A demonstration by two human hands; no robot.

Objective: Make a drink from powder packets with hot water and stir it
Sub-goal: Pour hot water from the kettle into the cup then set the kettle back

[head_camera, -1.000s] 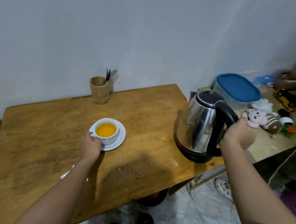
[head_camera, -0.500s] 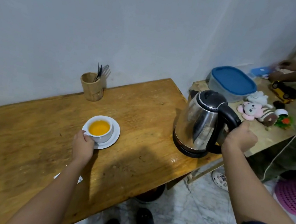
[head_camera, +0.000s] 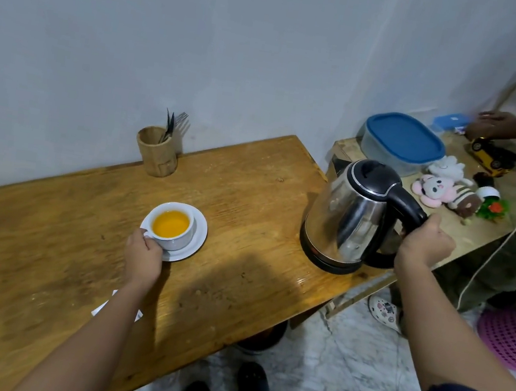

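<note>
Worn wooden table (head_camera: 76,235): left hand (head_camera: 142,258) seemingly pinches white cup (head_camera: 173,236); right hand (head_camera: 425,245) grips steel kettle (head_camera: 350,216).

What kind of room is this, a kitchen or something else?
Probably a modest home corner used for making drinks, not a fitted kitchen: a stainless steel electric kettle on a worn wooden table, a bamboo holder of forks, and plush toys on the side table.

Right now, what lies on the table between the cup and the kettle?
Nothing: in the head view, only bare wooden table lies between the cup, on its saucer, and the kettle.
</note>
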